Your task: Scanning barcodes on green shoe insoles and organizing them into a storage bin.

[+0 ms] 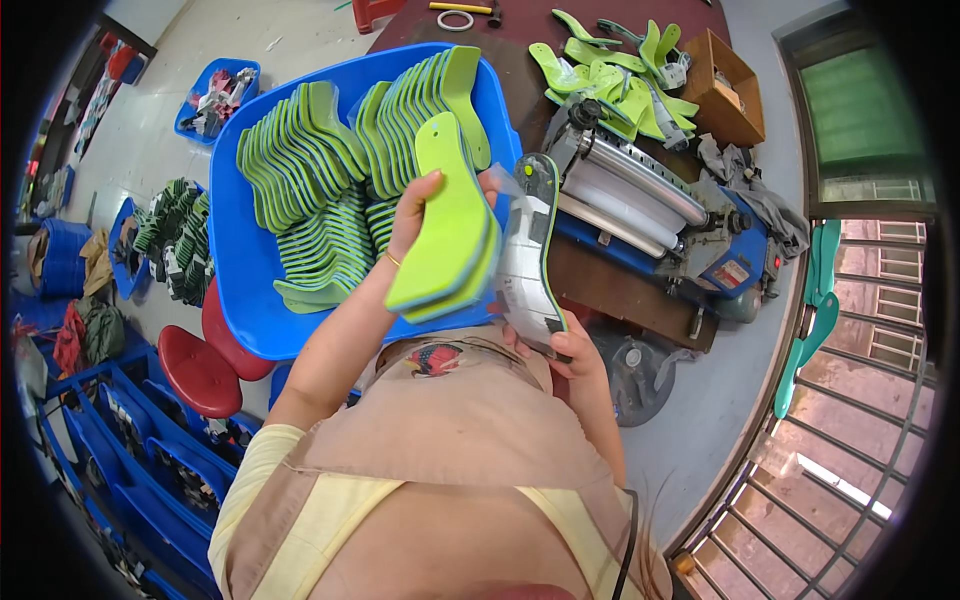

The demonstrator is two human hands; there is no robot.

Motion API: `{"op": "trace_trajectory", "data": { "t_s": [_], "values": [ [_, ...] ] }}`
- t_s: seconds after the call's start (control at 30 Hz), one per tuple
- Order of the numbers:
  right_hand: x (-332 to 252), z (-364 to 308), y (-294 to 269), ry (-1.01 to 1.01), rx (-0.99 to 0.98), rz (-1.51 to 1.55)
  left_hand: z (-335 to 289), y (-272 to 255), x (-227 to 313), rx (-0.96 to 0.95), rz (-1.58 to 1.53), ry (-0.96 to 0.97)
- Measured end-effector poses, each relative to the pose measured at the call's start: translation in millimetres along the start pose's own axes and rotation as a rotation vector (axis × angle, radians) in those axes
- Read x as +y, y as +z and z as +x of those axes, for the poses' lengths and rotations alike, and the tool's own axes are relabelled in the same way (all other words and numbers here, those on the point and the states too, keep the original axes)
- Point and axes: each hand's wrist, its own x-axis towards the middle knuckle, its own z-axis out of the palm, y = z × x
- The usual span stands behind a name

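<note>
My left hand (413, 212) is closed round a small stack of lime-green insoles (448, 225), held over the near right part of a blue tub (232, 290). Beside that stack, my right hand (572, 352) grips the lower end of another insole (530, 255). Its visible face is grey-white with dark patches, and a thin green edge shows. Clear film seems to lie between the stack and this insole. Rows of green insoles (300, 150) stand packed on edge inside the tub.
A roller machine (640, 195) sits on the table to the right. Behind it are a loose pile of green insoles (620, 85) and a wooden box (722, 85). A hammer (468, 10) lies at the far edge. Red stools (200, 370) stand at left; a barred window (860, 400) is at right.
</note>
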Motion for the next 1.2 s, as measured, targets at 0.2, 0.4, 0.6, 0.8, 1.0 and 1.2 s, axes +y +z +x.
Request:
{"op": "trace_trajectory", "data": {
  "t_s": [0.2,0.4,0.6,0.8,1.0,1.2],
  "values": [
    [1,-2,-3,0.000,0.013,0.025,7,17,-6,-0.004,-0.034,-0.018],
    [2,-3,-2,-0.026,0.010,0.063,17,14,-13,0.017,0.021,0.042],
    [9,-1,-5,-0.059,0.018,0.093,18,13,-20,0.100,0.161,0.082],
    [9,13,4,-0.255,0.133,0.260,1,-1,-15,-0.144,0.066,-0.030],
    [-6,8,-10,-0.453,0.177,0.315,-31,31,-22,-0.221,-0.416,0.077],
    [-5,4,-5,-0.565,0.442,0.286,-55,27,12,-0.345,-0.749,0.135]
  ]
}}
